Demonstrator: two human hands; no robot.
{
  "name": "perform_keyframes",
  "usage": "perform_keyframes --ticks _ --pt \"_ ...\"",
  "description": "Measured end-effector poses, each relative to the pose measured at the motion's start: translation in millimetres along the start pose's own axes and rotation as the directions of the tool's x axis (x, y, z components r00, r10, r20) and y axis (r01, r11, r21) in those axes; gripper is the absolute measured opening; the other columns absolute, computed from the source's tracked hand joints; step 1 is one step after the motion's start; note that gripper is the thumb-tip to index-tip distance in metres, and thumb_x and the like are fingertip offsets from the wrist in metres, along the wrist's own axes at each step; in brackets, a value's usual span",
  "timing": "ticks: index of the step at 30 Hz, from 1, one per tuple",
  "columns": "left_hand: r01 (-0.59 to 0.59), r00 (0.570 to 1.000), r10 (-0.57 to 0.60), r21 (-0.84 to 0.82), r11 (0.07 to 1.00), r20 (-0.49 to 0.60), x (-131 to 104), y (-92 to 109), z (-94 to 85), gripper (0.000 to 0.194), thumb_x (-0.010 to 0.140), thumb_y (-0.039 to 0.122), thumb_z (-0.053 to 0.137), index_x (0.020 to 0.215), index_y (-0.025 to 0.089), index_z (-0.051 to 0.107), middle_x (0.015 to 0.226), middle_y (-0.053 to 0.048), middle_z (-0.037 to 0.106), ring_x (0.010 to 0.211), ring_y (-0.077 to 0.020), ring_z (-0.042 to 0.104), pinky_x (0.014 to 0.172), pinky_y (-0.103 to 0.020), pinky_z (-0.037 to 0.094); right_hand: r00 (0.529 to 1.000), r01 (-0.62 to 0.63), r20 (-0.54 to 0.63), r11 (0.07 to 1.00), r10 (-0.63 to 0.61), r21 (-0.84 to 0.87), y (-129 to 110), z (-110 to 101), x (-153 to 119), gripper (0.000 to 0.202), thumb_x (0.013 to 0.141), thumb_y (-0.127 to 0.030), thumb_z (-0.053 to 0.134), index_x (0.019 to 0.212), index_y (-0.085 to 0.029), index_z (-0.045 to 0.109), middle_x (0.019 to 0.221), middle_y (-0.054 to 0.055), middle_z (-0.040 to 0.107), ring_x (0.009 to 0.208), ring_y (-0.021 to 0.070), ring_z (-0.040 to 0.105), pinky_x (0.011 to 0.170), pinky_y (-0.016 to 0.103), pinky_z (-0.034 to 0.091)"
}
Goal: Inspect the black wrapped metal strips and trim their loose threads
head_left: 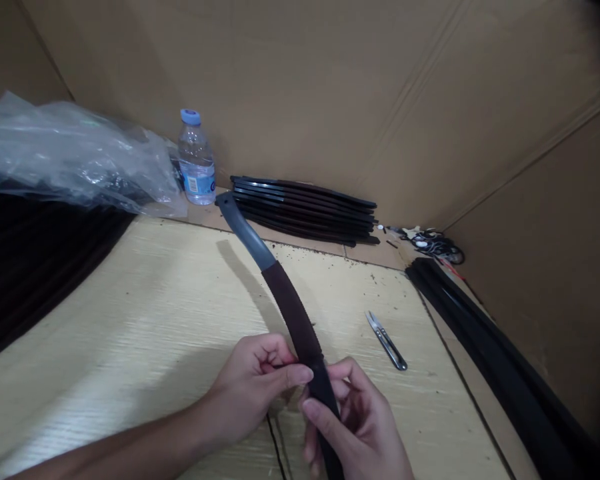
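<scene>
A long curved dark strip [296,313], with a smooth grey-black end and a brown covered middle, is held raised over the table. My left hand [263,380] pinches its left edge where the brown covering meets a black section, thumb on top. My right hand [355,427] grips the black section just below, its thumb across the face and fingers underneath. A thin dark cord [276,445] hangs beneath my left hand. To the right, thread snips [386,340] lie on the table, apart from both hands.
Several similar dark strips [305,210] are stacked at the back, beside a water bottle [197,160]. Clear plastic [80,160] covers part of a dark pile [45,253] at left. Long black pieces [480,353] line the right edge, near tangled scraps [437,245]. Cardboard walls [300,87] enclose the table [170,293].
</scene>
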State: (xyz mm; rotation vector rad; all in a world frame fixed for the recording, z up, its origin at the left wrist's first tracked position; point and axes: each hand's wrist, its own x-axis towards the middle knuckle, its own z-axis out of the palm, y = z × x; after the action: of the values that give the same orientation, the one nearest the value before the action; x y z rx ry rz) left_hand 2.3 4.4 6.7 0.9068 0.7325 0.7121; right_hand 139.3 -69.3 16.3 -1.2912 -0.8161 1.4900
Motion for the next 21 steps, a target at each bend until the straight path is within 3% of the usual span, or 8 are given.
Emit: perform_keyframes --ticks 2,5,12,16,21 --pt "-0.021 1.0 0.02 0.02 1.0 0.01 0.7 0.1 0.1 0.03 0.072 0.028 0.071 0.06 0.015 0.047 0.056 0.002 0.054 0.053 -0.0088 0.047 0.051 -0.02 0.034 0.998 0.042 -0.044 0.999 -0.043 -0.013 0.8 -0.1 -1.1 0.027 0.08 -0.042 0.064 0.085 -0.021 0.047 0.067 -0.002 0.062 0.037 0.0067 0.049 0.034 0.016 0.037" --pt "-0.04 0.999 0.04 0.018 0.999 0.027 1.3 1.2 0.4 0.027 0.072 0.028 0.071 0.062 0.014 0.05 0.059 0.001 0.058 0.057 -0.0105 0.051 0.054 -0.021 0.037 0.992 0.101 -0.077 0.994 -0.103 -0.029 -0.2 -1.0 -1.3 0.026 0.084 -0.045 0.058 0.083 -0.019 0.055 0.064 -0.002 0.058 0.045 0.0069 0.047 0.042 0.017 0.038" --pt "-0.016 0.998 0.018 -0.023 1.0 0.057 1.1 3.7 -0.6 0.024 0.066 0.026 0.076 0.068 0.012 0.056 0.062 0.003 0.055 0.058 -0.0089 0.049 0.055 -0.019 0.036 0.995 0.102 -0.017 0.994 -0.102 -0.024 -6.4 -3.0 2.4 0.028 0.075 -0.03 0.072 0.101 -0.023 0.066 0.08 0.002 0.065 0.075 0.014 0.059 0.072 0.023 0.047" --pt "0.0 0.999 -0.001 0.02 1.0 0.037 0.0 2.0 -0.4 0.033 0.069 0.03 0.073 0.06 0.014 0.047 0.055 0.005 0.048 0.05 -0.0058 0.04 0.048 -0.018 0.028 0.995 0.095 0.011 0.995 -0.095 -0.005 -5.3 -2.9 5.9 0.021 0.069 -0.024 0.077 0.083 -0.019 0.061 0.069 -0.001 0.062 0.06 0.0107 0.056 0.057 0.021 0.047" --pt "0.017 0.996 -0.019 0.016 1.0 0.089 -1.8 2.8 0.0 0.03 0.074 0.033 0.069 0.063 0.015 0.047 0.054 0.003 0.053 0.047 -0.0073 0.045 0.047 -0.019 0.029 0.998 0.054 0.008 0.998 -0.055 0.027 -2.1 -1.9 3.2 0.031 0.076 -0.031 0.072 0.086 -0.023 0.043 0.065 -0.004 0.06 0.041 0.0077 0.051 0.037 0.017 0.039"
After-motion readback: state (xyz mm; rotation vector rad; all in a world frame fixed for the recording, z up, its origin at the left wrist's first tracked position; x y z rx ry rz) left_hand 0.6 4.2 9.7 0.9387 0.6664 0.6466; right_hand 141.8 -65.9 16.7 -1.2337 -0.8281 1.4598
